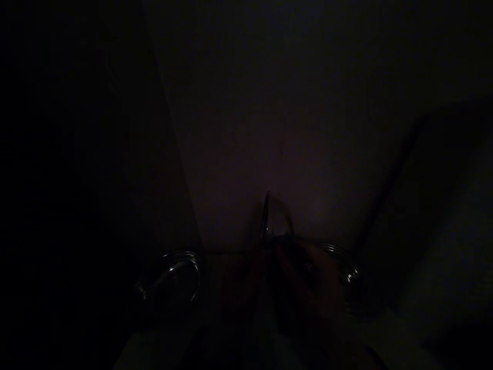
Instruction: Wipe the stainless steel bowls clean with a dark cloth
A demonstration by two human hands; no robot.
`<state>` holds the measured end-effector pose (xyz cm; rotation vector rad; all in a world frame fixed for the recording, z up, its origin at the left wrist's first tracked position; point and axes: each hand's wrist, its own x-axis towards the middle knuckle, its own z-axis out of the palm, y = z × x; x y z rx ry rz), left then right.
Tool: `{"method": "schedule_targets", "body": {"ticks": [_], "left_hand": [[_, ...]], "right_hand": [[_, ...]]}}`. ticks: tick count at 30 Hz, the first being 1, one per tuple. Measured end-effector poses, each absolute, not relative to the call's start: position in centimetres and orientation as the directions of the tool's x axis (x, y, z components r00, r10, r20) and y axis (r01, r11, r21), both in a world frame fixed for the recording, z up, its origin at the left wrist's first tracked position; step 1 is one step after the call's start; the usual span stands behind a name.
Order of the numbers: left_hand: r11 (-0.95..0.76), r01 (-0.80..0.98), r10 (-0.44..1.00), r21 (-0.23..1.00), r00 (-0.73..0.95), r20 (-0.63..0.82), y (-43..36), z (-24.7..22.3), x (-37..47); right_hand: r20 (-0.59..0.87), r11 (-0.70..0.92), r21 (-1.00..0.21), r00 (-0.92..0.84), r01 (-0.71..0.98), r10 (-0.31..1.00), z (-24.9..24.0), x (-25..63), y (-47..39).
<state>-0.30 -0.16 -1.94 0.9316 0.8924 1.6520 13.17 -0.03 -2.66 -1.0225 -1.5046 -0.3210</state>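
Observation:
The view is almost black. A dim reddish shape that looks like my right hand [311,290] sits low in the middle, by a thin, shiny, glass-like object [274,221] that stands upright just above it. Whether the hand grips that object is lost in the dark. A fainter reddish patch to its left may be my left hand [246,280]; its fingers do not show.
Two round shiny rims catch a little light: one metal or glass rim [173,280] at the lower left, another rim [346,272] at the lower right. A pale flat surface [292,128] rises behind them. Dark walls stand on both sides.

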Motion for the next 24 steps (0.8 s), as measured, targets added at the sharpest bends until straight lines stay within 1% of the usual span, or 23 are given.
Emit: {"method": "schedule_targets", "body": {"ticks": [3, 5, 7, 9, 11, 15, 18, 21, 24], "left_hand": [[-0.227, -0.401, 0.969, 0.888, -0.183, 0.165, -0.1, -1.9, -0.7], [-0.176, -0.380, 0.978, 0.908, -0.175, 0.116, -0.1, -1.9, -1.0], [-0.122, -0.361, 0.985, 0.925, -0.161, 0.067, 0.0, -2.0, -1.1], [-0.116, -0.366, 0.989, 0.923, -0.131, 0.072, 0.0, -2.2, -1.0], [-0.124, -0.380, 0.991, 0.917, -0.098, 0.093, 0.0, -2.2, -0.8], [-0.114, -0.380, 0.993, 0.918, -0.078, 0.090, -0.1, -2.2, -0.3], [-0.130, -0.367, 0.987, 0.921, -0.137, 0.085, 0.1, -2.4, -0.3], [-0.158, -0.352, 0.974, 0.923, -0.211, 0.086, 0.4, -2.8, -0.6], [-0.123, -0.313, 0.975, 0.942, -0.213, 0.057, 0.3, -2.8, -0.7]], "right_hand": [[0.941, 0.597, -0.219, 0.005, 0.772, 0.339, -2.7, 13.0, -0.4], [0.951, 0.580, -0.117, -0.078, 0.806, 0.301, -2.6, 13.2, -0.4], [0.942, 0.546, -0.057, -0.137, 0.836, 0.308, -2.3, 13.6, -0.3], [0.926, 0.532, -0.020, -0.185, 0.847, 0.328, -2.0, 14.1, -0.2], [0.914, 0.526, 0.001, -0.214, 0.851, 0.344, -1.8, 14.4, -0.2], [0.920, 0.518, 0.018, -0.217, 0.855, 0.327, -1.9, 14.2, -0.3], [0.921, 0.543, 0.019, -0.226, 0.840, 0.318, -2.5, 13.7, -0.5], [0.928, 0.564, -0.007, -0.206, 0.826, 0.312, -3.1, 13.1, -0.6], [0.932, 0.574, -0.031, -0.184, 0.818, 0.313, -3.3, 12.9, -0.5]]}}
